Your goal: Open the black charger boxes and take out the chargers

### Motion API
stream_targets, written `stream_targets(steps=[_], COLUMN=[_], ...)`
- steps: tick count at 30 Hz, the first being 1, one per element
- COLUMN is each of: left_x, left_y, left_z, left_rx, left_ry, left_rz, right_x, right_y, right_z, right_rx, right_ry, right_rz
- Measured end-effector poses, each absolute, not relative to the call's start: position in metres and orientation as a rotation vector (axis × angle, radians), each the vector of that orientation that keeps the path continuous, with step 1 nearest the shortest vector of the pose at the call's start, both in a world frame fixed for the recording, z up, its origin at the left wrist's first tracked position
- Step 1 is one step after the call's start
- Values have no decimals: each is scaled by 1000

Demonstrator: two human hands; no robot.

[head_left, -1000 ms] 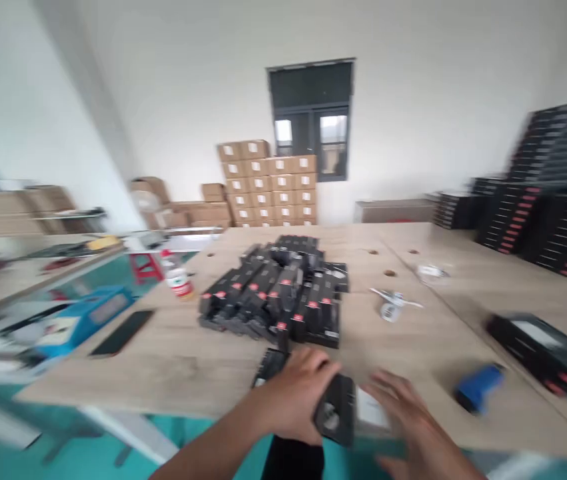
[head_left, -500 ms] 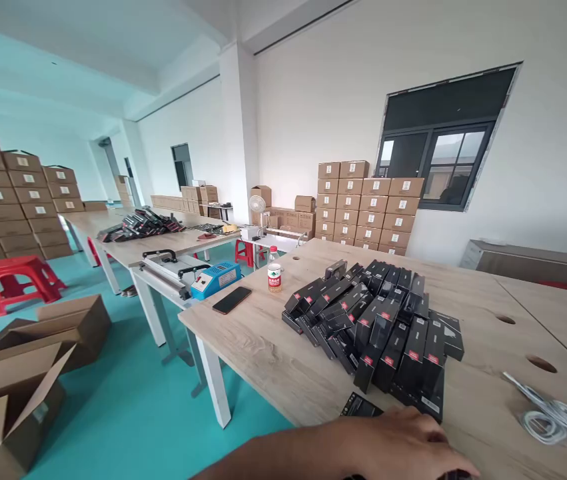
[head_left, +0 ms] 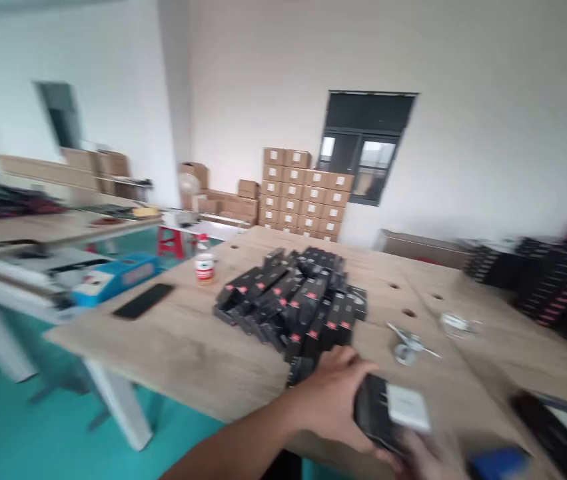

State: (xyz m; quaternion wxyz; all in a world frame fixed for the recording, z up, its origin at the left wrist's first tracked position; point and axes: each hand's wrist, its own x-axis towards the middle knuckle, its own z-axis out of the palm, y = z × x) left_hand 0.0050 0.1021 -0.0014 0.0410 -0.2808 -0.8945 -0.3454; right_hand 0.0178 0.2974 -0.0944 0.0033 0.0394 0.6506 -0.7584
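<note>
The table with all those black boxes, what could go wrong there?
The pile is heaped unevenly, so a bump from the nearby left hand might make it slide. The box in that hand could slip. The phone lies near the edge of the table and might get knocked off.

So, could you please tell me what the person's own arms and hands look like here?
The left hand is ungloved, and the left forearm shows no sleeve, watch or bracelet. The right hand, blurred and partly out of view, looks ungloved too; whether that arm has a sleeve cannot be told.
</note>
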Motion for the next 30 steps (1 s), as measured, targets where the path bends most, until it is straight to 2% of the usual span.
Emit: stream_targets(steps=[5,11,17,25,30], left_x=[-7,-17,-28,-30,-27], left_y=[121,147,157,168,151], left_z=[-3,-10,-17,-46,-70], left_rx=[-617,-499,-617,-382,-541], left_ry=[-2654,-2620,-2500,-2126,-2115], left_rz=[-1317,-1537,-1548,-1670,-1575], right_x=[-7,-24,-36,-37,-36], right_y=[303,322,337,318,315], right_z=[-76,-68,-77,-43,-39], right_rx=[-50,-219,-601,-347,-251], right_ry=[2042,2424,2877,2744,2454], right_rz=[-2558,-2658,-2327,-2520,-2624])
